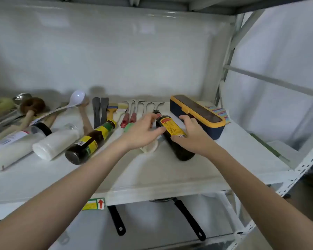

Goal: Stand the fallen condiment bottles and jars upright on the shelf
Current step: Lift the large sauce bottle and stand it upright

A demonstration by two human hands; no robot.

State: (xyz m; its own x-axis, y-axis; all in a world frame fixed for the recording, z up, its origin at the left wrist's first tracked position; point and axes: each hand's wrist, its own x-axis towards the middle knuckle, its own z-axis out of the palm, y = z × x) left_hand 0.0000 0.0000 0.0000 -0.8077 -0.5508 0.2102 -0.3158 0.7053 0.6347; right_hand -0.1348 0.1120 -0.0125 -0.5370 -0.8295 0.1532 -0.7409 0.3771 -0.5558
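Both hands were on the dark bottle [172,134], which lay on its side on the shelf [170,174], cap toward the back wall, just beside the yellow-rimmed box [197,115]. The left hand [143,132] curled loosely around the neck and shoulder; the right hand [190,136] lay cupped over the label, fingers wrapped partway round, neither fully closed. It looked like glass, nearly full and so fairly heavy, smooth and likely to roll or slip; I judged the best hold to be one hand at the neck, the other low on the body to tip it up. Open shelf lay in front of it toward the edge, with the box close on the right. To the left a second dark bottle [90,141] and two white bottles [56,141] lay fallen, well apart from it.
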